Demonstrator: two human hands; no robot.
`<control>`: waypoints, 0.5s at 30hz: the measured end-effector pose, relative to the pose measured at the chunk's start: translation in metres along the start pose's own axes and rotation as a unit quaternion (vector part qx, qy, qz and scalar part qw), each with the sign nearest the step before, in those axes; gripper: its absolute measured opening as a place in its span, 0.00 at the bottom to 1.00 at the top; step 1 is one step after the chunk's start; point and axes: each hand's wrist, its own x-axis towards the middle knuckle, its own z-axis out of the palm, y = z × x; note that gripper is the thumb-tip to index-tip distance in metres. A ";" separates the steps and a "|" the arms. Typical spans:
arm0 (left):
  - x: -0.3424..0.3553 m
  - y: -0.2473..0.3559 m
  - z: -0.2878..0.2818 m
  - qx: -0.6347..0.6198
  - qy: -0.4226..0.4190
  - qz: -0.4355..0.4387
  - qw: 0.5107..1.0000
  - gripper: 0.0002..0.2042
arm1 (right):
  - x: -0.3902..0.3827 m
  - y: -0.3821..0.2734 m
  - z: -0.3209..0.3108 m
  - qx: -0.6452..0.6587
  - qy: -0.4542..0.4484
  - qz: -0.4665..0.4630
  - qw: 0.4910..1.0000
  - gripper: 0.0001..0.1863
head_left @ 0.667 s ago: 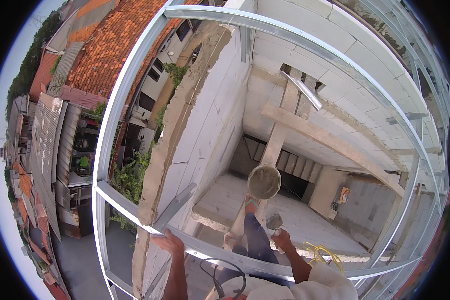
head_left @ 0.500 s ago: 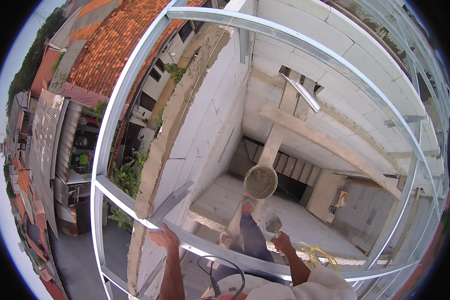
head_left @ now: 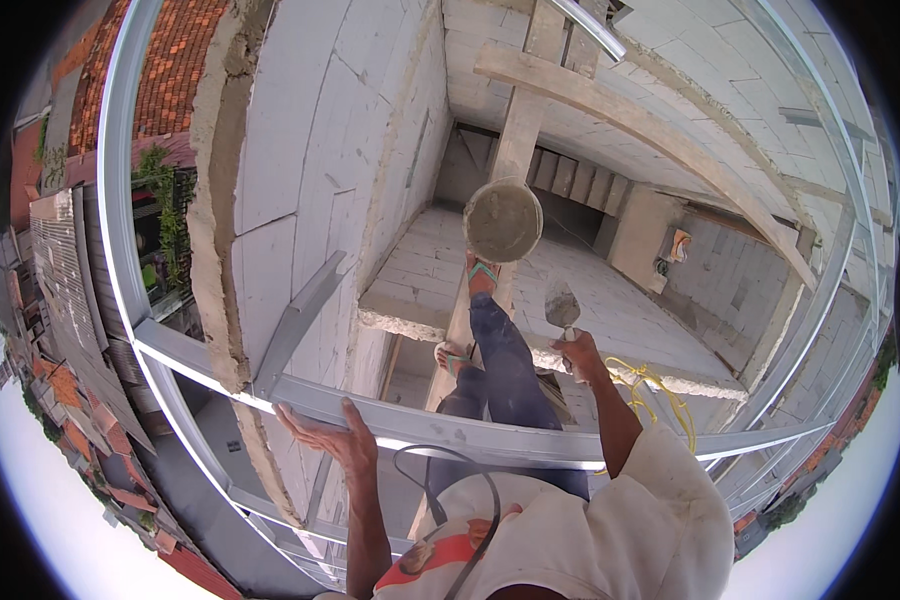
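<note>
My left hand [head_left: 335, 435] is open, fingers extended along the lower edge of the silver metal rail [head_left: 440, 420] that crosses in front of my waist. My right hand [head_left: 580, 355] grips a trowel [head_left: 560, 305], its blade coated with grey mortar. A round bucket [head_left: 502, 222] of grey mortar sits on the narrow plank [head_left: 525, 130] just beyond my sandaled foot [head_left: 480, 270]. My other foot [head_left: 450, 358] is farther back. An angled metal bracket [head_left: 298, 315] joins the rail near my left hand, beside a wall top with rough mortar [head_left: 215, 220].
Pale block walls [head_left: 320, 150] surround a deep opening with stairs [head_left: 570, 175] far below. A cross beam [head_left: 650, 120] spans it. A silver bar [head_left: 590, 30] lies at the top. Yellow cord [head_left: 660, 390] hangs at right, a black cable [head_left: 485, 530] by my body. Rooftops [head_left: 170, 80] lie left.
The view has tipped further down toward my body, so the bucket and walls appear higher. My left hand has loosened from the rail, its fingers now straighter. The trowel stays in my right hand.
</note>
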 end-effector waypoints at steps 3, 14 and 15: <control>0.001 0.016 0.007 0.042 -0.004 -0.094 0.995 0.46 | 0.071 -0.020 0.007 -0.057 0.068 -0.058 0.994 0.16; 0.017 0.028 0.009 0.127 -0.021 -0.086 0.988 0.39 | 0.351 -0.142 0.035 -0.175 0.186 -0.394 0.883 0.18; 0.019 0.032 0.010 0.109 -0.025 -0.092 0.989 0.39 | 0.361 -0.161 0.037 -0.226 0.198 -0.421 0.856 0.18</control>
